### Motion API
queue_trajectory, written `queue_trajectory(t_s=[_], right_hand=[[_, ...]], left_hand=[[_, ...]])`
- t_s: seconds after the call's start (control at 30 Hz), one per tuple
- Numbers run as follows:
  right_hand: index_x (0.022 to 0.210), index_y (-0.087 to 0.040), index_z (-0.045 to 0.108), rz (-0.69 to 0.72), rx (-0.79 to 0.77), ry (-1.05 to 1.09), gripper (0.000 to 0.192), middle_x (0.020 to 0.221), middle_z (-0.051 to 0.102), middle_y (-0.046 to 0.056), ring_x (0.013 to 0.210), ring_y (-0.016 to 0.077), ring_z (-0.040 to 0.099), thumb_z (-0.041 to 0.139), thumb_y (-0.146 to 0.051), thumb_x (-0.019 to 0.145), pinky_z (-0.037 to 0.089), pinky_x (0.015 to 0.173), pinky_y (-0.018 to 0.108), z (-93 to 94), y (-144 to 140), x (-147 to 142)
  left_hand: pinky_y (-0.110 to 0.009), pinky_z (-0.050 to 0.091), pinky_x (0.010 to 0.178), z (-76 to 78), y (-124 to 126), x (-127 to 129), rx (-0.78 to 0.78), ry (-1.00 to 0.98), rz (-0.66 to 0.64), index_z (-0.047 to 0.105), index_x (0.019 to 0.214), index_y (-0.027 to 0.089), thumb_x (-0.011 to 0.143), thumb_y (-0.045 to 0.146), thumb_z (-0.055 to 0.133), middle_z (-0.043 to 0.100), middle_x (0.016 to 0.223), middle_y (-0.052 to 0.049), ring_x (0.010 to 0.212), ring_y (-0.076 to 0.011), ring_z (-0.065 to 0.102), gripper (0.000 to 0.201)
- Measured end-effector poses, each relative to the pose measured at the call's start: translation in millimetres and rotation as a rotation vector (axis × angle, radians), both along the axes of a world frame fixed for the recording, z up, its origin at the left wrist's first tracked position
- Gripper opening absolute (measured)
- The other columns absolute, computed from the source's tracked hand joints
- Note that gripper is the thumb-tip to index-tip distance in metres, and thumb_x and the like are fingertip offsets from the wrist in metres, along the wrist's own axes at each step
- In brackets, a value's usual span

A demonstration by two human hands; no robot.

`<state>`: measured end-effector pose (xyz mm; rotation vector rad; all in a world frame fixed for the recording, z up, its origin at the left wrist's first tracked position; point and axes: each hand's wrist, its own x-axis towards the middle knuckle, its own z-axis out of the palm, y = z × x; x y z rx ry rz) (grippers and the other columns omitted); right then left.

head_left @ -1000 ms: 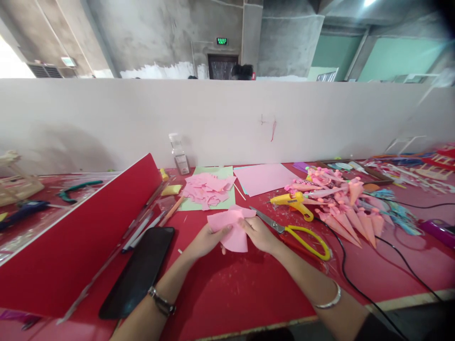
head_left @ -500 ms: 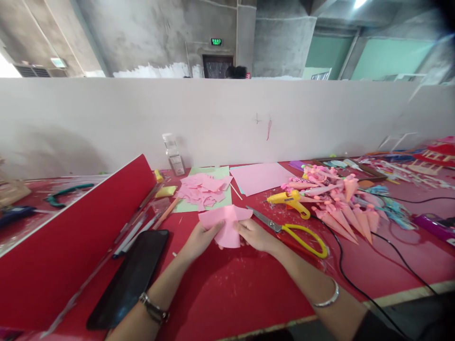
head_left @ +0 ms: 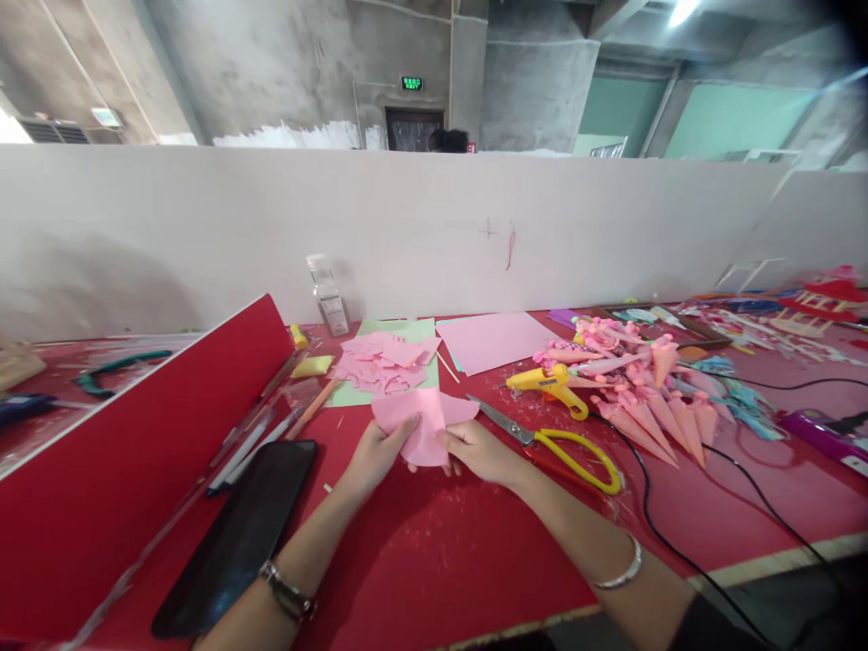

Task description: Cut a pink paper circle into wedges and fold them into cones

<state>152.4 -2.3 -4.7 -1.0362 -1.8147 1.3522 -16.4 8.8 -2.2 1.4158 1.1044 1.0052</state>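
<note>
Between my hands is a piece of pink paper (head_left: 426, 432) with a curved lower edge and a crease near its middle. My left hand (head_left: 380, 452) pinches its left side, thumb on top. On the right side my right hand (head_left: 478, 449) grips it the same way, with some fingers hidden underneath. Scissors with yellow handles (head_left: 576, 457) lie just right of my right hand, blades pointing up and left. Beyond the held paper, a heap of pink paper scraps (head_left: 386, 362) rests on a light green sheet (head_left: 345, 394).
A yellow glue gun (head_left: 552, 387) lies beside a pile of pink paper cones (head_left: 647, 416). Black cords (head_left: 647, 506) cross the right side. At left are a black phone (head_left: 237, 538), pens (head_left: 250, 452) and a red board (head_left: 149, 461). A bottle (head_left: 329, 298) stands by the white partition (head_left: 407, 235).
Both hands still hold the pink paper, its crease and edges slightly shifted. The whole view has moved a little, so most things on the table sit slightly further left.
</note>
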Motion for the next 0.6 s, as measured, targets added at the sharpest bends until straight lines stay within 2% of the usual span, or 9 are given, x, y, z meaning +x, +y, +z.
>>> queue_trajectory(t_s=[0.2,0.37,0.6], right_hand=[[0.057,-0.016,0.044,0.065,-0.049,0.051,0.04,0.052,0.053,-0.001,0.041,0.0067,0.047,0.037,-0.044,0.085,0.037,0.044,0.019,1.0,-1.3,-0.7],[0.054,-0.017,0.04,0.035,0.035,-0.042,0.041,0.046,0.048,-0.004,0.037,0.0054,0.039,0.034,-0.041,0.087,0.031,0.041,0.018,-3.5,0.6,1.7],[0.057,-0.016,0.045,-0.008,0.127,-0.046,0.037,0.053,0.051,-0.002,0.043,0.0066,0.043,0.035,-0.037,0.087,0.035,0.047,0.019,-1.3,1.5,3.9]], left_hand=[[-0.019,0.038,0.04,0.5,1.0,0.6,-0.013,-0.038,0.059,0.056,0.054,0.013,0.073,0.039,0.056,0.055,0.038,0.001,0.036,-0.0093,0.049,0.033],[-0.018,0.037,0.04,0.1,1.6,1.9,-0.038,-0.088,0.126,0.055,0.056,0.013,0.072,0.038,0.058,0.054,0.037,0.002,0.035,-0.009,0.048,0.03],[-0.021,0.041,0.044,5.2,0.6,3.1,-0.062,-0.168,0.172,0.054,0.06,0.013,0.069,0.04,0.06,0.056,0.044,0.001,0.04,-0.0106,0.051,0.03]])
